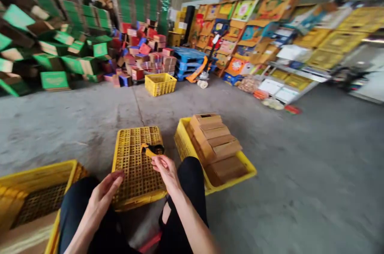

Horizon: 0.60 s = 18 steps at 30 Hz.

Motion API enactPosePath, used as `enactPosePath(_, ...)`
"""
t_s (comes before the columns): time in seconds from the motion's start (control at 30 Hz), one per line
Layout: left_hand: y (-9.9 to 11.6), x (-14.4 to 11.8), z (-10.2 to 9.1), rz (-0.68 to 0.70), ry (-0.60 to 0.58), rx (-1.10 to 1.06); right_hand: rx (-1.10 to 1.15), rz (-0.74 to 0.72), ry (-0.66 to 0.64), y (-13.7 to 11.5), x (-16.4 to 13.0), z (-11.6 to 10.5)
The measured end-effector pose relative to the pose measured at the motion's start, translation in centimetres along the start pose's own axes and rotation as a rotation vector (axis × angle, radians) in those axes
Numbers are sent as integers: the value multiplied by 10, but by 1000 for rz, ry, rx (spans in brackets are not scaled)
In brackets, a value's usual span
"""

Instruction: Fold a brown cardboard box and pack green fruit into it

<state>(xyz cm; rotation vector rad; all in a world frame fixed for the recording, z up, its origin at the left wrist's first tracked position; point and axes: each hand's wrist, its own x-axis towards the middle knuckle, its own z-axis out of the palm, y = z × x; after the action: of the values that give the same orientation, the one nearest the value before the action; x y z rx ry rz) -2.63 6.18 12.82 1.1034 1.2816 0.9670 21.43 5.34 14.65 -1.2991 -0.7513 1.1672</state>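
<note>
An overturned yellow plastic crate (pixel 136 184) with a slatted grid top stands between my knees. On its far right part lies an orange and black tool that looks like a tape dispenser (pixel 150 150). My right hand (pixel 166 172) is just on the near side of this tool, fingers loosely bent and apart, with no clear grip on it. Over the crate's left edge hovers my left hand (pixel 103 194), thumb and fingers slightly spread, holding nothing.
Folded brown cardboard boxes (pixel 214 136) fill a yellow crate (pixel 250 172) by my right knee. Another yellow crate (pixel 72 178), with cardboard inside, stands at my left. Farther off are a yellow crate (pixel 160 85), blue pallets (pixel 187 60), a pallet jack (pixel 204 68) and piled green boxes (pixel 55 80).
</note>
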Motion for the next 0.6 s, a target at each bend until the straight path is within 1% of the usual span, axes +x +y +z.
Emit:
enactPosePath(0.1, 7, 4, 94, 1, -266, -7, 25, -29, 198, -14, -19, -98)
enactPosePath(0.17, 9, 3, 153, -11, -403, -25, 49, -11, 330, -14, -33, -158)
enactPosePath(0.23, 7, 0, 207, -34, -534, -36, 75, 21, 450, -6, -46, -214)
enactPosePath(0.33, 2, -1, 280, -108, -690, -77, 98, 25, 614, 12, -60, -286)
enactPosePath(0.4, -2, 3, 325, -194, -743, -130, 98, 48, 710, 21, -61, -329)
enactPosePath(0.47, -4, 11, 367, -372, -755, -153, 30, 76, 799, 24, -54, -369)
enactPosePath(0.53, -7, 22, 406, -541, -732, -164, -77, 102, 848, 21, -38, -407)
enactPosePath(0.6, -10, 33, 440, -662, -683, -209, -153, 77, 877, 13, -16, -443)
